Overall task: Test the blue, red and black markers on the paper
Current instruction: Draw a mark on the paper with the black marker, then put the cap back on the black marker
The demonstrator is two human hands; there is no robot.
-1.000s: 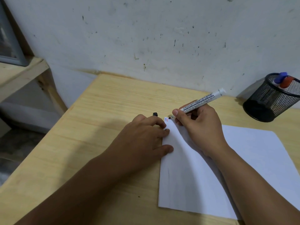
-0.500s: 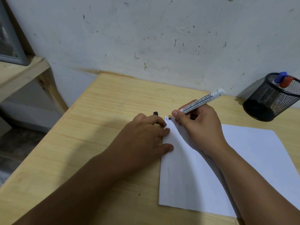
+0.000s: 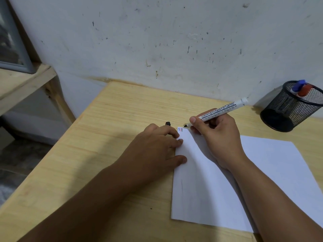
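A white sheet of paper [image 3: 227, 186] lies on the wooden table [image 3: 122, 119]. My right hand [image 3: 215, 137] grips a white black-ink marker [image 3: 222, 109], its tip just past the paper's far left corner. Short blue, red and black strokes [image 3: 180, 130] mark that corner. My left hand [image 3: 157, 145] rests flat at the paper's left edge, fingertips on it, with a black marker cap [image 3: 168, 123] sticking out between its fingers. The blue marker [image 3: 299, 85] and red marker [image 3: 305, 90] stand in a black mesh cup [image 3: 288, 109] at the far right.
A stained white wall [image 3: 174, 41] runs behind the table. A wooden shelf [image 3: 22, 84] stands to the left, beyond the table's left edge, with floor below it.
The marker tip has drawn a short black stroke beside the red and blue ones and now sits slightly off the corner. My left hand has stayed put.
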